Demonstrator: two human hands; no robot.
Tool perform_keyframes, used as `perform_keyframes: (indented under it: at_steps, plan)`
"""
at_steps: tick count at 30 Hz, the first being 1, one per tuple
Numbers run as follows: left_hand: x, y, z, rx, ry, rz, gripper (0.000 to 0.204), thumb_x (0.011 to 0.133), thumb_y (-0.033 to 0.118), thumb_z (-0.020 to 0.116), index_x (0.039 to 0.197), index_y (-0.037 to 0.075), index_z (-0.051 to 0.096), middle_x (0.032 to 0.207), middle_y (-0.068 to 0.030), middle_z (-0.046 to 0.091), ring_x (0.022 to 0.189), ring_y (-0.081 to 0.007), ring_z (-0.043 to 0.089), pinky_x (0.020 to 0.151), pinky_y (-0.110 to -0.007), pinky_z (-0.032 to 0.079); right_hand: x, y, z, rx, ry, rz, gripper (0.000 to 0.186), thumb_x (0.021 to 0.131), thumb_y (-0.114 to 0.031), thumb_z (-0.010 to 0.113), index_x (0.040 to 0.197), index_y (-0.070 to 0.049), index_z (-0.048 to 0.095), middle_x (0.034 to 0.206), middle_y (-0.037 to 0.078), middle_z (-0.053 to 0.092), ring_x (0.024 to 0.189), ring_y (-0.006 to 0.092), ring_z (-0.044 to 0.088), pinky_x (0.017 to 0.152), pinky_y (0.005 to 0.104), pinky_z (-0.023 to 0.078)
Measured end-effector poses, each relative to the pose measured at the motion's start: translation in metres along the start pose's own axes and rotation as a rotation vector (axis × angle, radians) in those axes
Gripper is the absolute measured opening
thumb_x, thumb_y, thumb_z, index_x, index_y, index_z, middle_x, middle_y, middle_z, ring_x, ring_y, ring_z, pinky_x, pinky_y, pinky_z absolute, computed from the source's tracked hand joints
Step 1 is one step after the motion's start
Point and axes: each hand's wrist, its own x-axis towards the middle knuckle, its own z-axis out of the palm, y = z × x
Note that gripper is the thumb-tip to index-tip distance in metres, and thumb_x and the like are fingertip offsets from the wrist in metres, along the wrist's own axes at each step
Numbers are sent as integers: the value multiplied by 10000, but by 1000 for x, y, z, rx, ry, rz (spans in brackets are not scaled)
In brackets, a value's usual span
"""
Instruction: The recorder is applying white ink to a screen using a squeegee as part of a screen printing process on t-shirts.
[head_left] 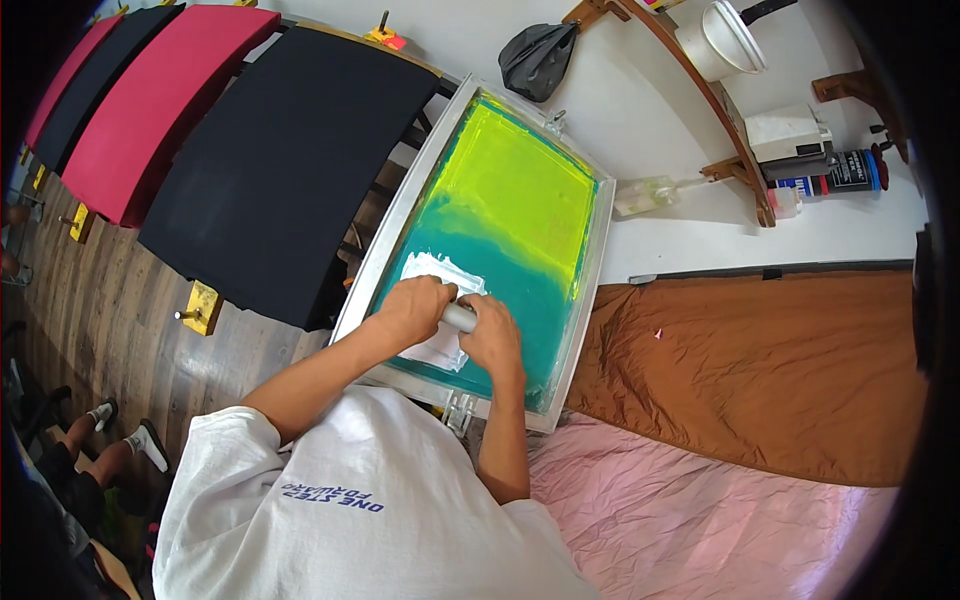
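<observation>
Both my hands close round the grey handle of a squeegee (459,318); its blade is hidden beneath them. My left hand (412,308) grips the far left part, and my right hand (493,340) wraps the near right part. Under them is a screen-printing frame (398,232) with a pale metal rim. Its mesh shows a teal lower area (530,335) and a yellow-green upper area (525,175). White ink (430,266) lies in a rough-edged patch around and below my hands. A metal clamp (458,412) sits on the frame's near edge.
Left of the frame stand fabric-covered boards, a black one (290,160) nearest and a pink one (165,105) beyond. At right lie a brown cloth (760,370) and pink cloth (690,510). A wall shelf (690,75) holds a white bucket (722,42). A person's legs (100,455) show lower left.
</observation>
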Motion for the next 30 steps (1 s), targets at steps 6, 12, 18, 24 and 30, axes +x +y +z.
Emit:
perform_keyframes:
  at_steps: [6, 12, 18, 24, 30]
  plan:
    - [6, 0, -2, 135, -129, 69, 261, 662, -57, 671, 912, 17, 685, 798, -196, 690, 767, -371, 696, 679, -437, 571, -3, -3, 3, -6, 13, -5, 417, 694, 31, 633, 1094, -80, 672, 1074, 146, 651, 1055, 361, 592, 892, 454, 506]
    - [-23, 9, 12, 152, -95, 79, 299, 683, -47, 666, 978, -5, 641, 943, -184, 683, 867, -333, 696, 723, -395, 578, -31, 0, 19, 57, 98, -49, 505, 651, 49, 652, 1146, -53, 652, 1087, 151, 645, 1048, 373, 576, 909, 446, 486]
    - [-61, 14, 16, 98, -94, 105, 319, 704, -19, 658, 1021, 9, 671, 969, -174, 684, 872, -331, 696, 729, -399, 578, -72, -19, 21, 92, 55, -28, 419, 684, 69, 615, 1092, -16, 652, 1094, 144, 634, 1049, 362, 572, 885, 446, 502]
    - [-47, 28, -14, 131, -395, 43, 303, 698, 39, 684, 1001, 38, 685, 895, -193, 696, 797, -341, 707, 687, -409, 572, -62, -12, 0, 61, -84, -51, 392, 700, 20, 611, 1082, -40, 676, 1055, 170, 658, 1041, 372, 598, 882, 465, 507]
    - [0, 7, 3, 72, -69, 39, 261, 686, -2, 676, 943, 46, 673, 808, -162, 673, 784, -350, 684, 687, -437, 557, -11, 4, -9, -18, -15, -21, 387, 703, 15, 616, 1081, -39, 673, 1044, 198, 661, 1010, 400, 610, 874, 482, 503]
